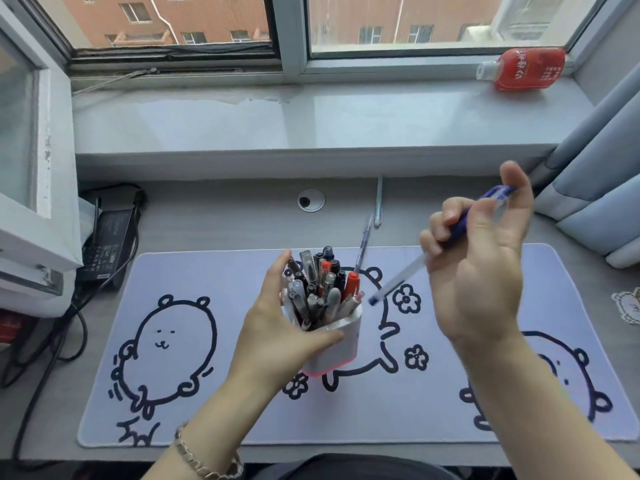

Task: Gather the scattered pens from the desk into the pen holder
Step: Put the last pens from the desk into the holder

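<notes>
A white pen holder (337, 348) stands on the lilac desk mat (214, 271), packed with several black, grey and red pens. My left hand (280, 327) grips its left side, thumb across the front. My right hand (485, 271) is raised to the right of the holder and holds a blue pen (401, 280) slanted, with its tip pointing down-left close to the holder's rim. Two pens lie loose on the desk beyond the holder: a clear blue one (363, 245) and a pale one (379, 202) near the back edge.
A power adapter (107, 244) with cables sits at the desk's left. A round cable hole (311, 200) is behind the mat. A red bottle (523, 69) lies on the windowsill. Curtains (595, 174) hang at the right.
</notes>
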The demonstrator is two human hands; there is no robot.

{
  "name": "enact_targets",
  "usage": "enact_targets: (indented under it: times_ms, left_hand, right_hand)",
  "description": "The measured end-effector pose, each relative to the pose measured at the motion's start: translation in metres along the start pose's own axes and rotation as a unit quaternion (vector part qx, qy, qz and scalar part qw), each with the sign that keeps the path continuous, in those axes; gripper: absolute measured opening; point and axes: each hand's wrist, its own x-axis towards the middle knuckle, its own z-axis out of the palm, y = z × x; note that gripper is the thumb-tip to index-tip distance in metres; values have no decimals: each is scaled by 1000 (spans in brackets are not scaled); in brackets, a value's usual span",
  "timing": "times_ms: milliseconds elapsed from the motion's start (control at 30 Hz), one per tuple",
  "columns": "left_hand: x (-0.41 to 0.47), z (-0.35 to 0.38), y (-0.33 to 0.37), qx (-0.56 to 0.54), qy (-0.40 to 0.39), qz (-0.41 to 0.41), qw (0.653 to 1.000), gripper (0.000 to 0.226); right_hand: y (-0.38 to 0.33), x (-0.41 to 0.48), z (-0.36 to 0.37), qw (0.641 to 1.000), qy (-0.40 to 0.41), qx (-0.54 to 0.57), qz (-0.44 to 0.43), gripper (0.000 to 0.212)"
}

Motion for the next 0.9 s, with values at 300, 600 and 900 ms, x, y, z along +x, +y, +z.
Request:
enact_targets:
  times_ms: [300, 600, 900]
  left_hand:
    - [-2, 1, -1, -6, 22, 30, 999, 100]
    - [-5, 10, 1, 26, 2, 24, 999, 99]
    - [12, 13, 4, -21, 8, 9, 1000, 97]
  right_hand:
    - [50, -32, -16, 862, -198, -417, -210, 23]
    - [60, -24, -18, 857, -167, -450, -185, 26]
    - [77, -18, -29, 773, -225, -554, -212, 29]
